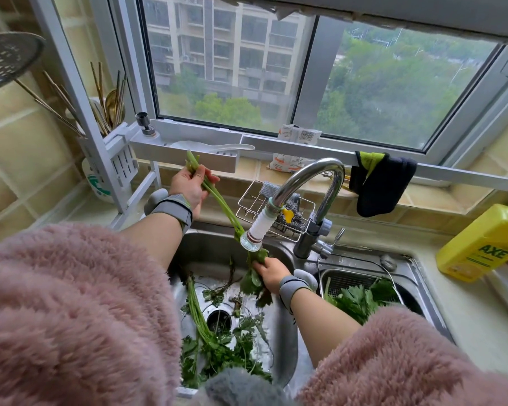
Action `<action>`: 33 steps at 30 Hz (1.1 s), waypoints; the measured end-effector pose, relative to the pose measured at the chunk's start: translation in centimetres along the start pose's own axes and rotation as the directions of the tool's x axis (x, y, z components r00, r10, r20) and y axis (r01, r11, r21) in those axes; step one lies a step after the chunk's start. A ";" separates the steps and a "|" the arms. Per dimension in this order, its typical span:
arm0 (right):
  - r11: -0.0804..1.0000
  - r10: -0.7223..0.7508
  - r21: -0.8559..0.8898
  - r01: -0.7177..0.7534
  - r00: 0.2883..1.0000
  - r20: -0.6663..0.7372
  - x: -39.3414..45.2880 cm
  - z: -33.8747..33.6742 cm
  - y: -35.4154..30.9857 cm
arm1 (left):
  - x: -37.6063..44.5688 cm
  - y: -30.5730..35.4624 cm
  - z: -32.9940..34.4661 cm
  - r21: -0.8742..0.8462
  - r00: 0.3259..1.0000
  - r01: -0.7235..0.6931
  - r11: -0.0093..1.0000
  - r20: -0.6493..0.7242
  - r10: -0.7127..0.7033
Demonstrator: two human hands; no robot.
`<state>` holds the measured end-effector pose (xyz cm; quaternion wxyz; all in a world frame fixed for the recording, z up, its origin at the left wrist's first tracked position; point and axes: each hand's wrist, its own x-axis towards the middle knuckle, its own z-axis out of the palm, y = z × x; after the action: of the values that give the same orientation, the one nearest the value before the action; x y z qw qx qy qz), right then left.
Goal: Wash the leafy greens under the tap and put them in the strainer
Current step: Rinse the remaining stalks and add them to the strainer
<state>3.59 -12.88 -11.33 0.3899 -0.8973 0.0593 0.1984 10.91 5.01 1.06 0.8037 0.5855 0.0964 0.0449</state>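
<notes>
Leafy greens [217, 197], one long bunch, stretch between the two hands under the tap nozzle [254, 234]: the left hand [189, 186] is curled round the stalk ends up high, and the right hand [272, 272] pinches the leaves low over the sink [279, 344]. More greens [214, 344] lie in the basin below both hands, and washed ones sit in the strainer [393, 288] just right of the right hand. They look light, limp and wet-slick with leaves that would tear, so I'd hold the firmer stalks.

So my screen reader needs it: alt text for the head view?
Left hand and right hand hold a bunch of leafy greens under the tap over the sink. More greens lie in the strainer.
</notes>
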 end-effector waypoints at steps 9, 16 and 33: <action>0.991 0.025 0.127 -0.039 0.994 0.106 -0.6 0.3 1.2 | 0.5 0.3 -0.2 0.021 1.000 -0.010 1.000 0.000 0.010; 0.987 0.154 0.029 -0.159 0.979 0.131 -0.4 -0.2 1.0 | -0.6 -0.3 0.9 0.019 0.993 0.100 0.995 0.060 -0.101; 0.991 -0.080 0.106 0.076 0.996 0.035 0.2 0.6 -0.7 | -1.2 -2.1 0.5 -0.009 0.978 0.209 0.978 -0.005 -0.209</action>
<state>3.78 -11.94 -11.26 0.4451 -0.8730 0.0267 0.1973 9.76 3.73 -0.64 0.8060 0.5687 0.1594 -0.0379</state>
